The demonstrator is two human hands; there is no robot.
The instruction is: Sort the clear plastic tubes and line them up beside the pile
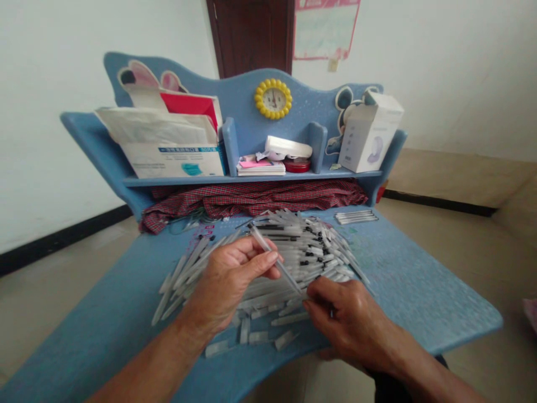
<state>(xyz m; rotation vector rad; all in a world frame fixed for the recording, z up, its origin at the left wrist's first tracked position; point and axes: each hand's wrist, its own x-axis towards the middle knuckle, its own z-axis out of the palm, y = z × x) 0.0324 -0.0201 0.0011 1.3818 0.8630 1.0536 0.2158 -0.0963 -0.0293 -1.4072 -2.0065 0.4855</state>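
Two hands meet over a blue worktop (419, 280), both near the middle of its near edge. At the far left, on the shelf (180, 181) at the back, a box of face masks (168, 151) leans with papers and a red book (193, 104) behind it. Below the shelf a red checked cloth (260, 198) lies bunched along the far side of the worktop. The left hand (229, 280) comes in from the near left, with thumb and fingers closed on a clear tube (277, 263). It grips the tube near the far end, and the tube slants down to the right, above a heap of tubes (310, 246) that spreads across the middle of the worktop. A few short pieces (255, 336) lie apart from the heap, near the front edge. A yellow clock (272, 99) is set in the back panel above the middle shelf compartment, where a red tin (297, 165) rests. The right hand (348, 322) lies low on the near right, its fingers drawn together at the near end of the held tube. Whether they clamp the tube itself or some small part I cannot tell. Far right of the heap lies a small row of tubes (356, 216), and a white box (369, 140) stands tilted on the right end of the shelf
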